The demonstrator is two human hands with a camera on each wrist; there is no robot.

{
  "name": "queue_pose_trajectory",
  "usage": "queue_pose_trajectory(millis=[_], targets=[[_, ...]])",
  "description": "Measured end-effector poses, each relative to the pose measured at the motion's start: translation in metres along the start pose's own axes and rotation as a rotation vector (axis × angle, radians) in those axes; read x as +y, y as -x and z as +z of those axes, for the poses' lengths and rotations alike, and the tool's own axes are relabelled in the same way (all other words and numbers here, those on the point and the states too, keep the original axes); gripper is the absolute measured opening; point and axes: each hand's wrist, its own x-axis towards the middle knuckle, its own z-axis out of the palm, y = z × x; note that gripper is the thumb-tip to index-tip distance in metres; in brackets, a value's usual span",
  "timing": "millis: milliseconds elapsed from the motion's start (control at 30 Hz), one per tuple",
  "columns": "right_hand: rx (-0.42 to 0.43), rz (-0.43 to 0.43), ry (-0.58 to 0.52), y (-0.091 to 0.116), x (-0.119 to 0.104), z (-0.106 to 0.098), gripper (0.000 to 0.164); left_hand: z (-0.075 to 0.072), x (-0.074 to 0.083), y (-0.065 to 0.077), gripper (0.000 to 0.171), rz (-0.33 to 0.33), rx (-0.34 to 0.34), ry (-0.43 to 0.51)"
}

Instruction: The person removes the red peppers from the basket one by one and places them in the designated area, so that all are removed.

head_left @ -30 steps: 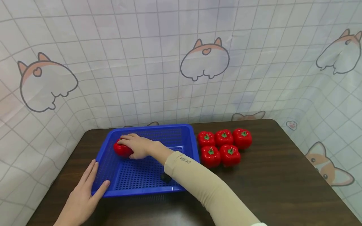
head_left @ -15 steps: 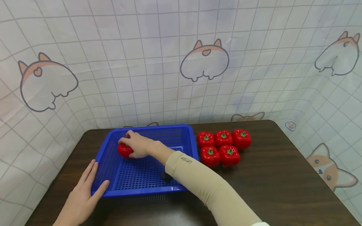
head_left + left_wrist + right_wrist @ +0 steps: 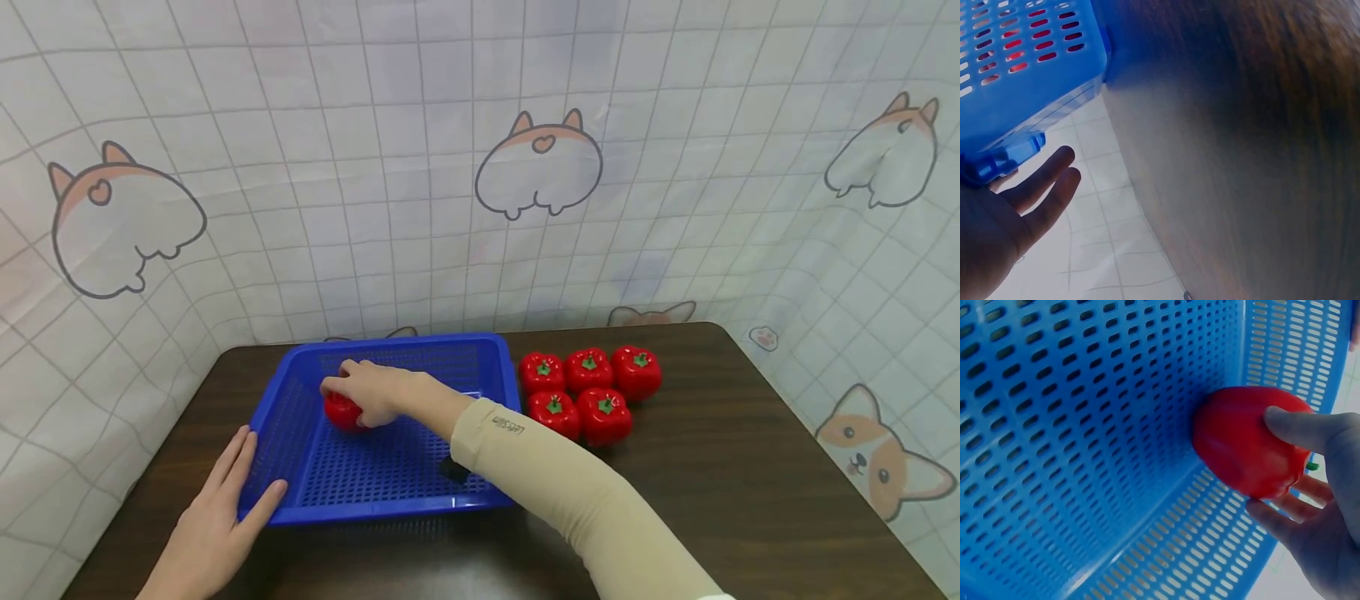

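A blue perforated plastic basket (image 3: 390, 510) stands on the dark wooden table. Inside its left part, my right hand (image 3: 369, 390) grips a shiny red bell pepper (image 3: 342, 414). In the right wrist view the thumb presses one side of the bell pepper (image 3: 1247, 437) and fingers lie on the other, with its green stem towards the palm. My left hand (image 3: 213, 521) rests at the basket's front left corner, fingers straight along the outside and thumb near the front rim. In the left wrist view two extended fingers (image 3: 1050, 203) show beside the basket wall.
Several red bell peppers (image 3: 604, 417) sit in two rows on the table (image 3: 720, 467), right of the basket. A small black thing (image 3: 453, 469) shows beside the right forearm, over the basket floor. A white grid-patterned cloth (image 3: 375, 208) with cartoon dogs hangs behind the table.
My right fingers, earlier spread over the bell pepper, have curled round it. Hand and pepper have moved slightly right, away from the basket's left wall. The left hand stays at the corner.
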Motion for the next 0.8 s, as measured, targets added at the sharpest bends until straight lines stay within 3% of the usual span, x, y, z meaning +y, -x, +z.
queue_pose_trajectory(millis=[400,600,800], targets=[[-0.047,-0.019,0.020,0.034,0.019,-0.015,0.064,0.002,-0.001,-0.001,0.080,0.034,0.041,-0.003],[-0.030,-0.050,-0.024,0.057,0.030,-0.024,0.062,0.003,-0.001,0.000,0.081,0.012,0.026,-0.010],[-0.021,-0.061,0.009,0.074,0.039,-0.028,0.061,0.001,-0.002,0.000,0.083,-0.007,-0.017,-0.022]])
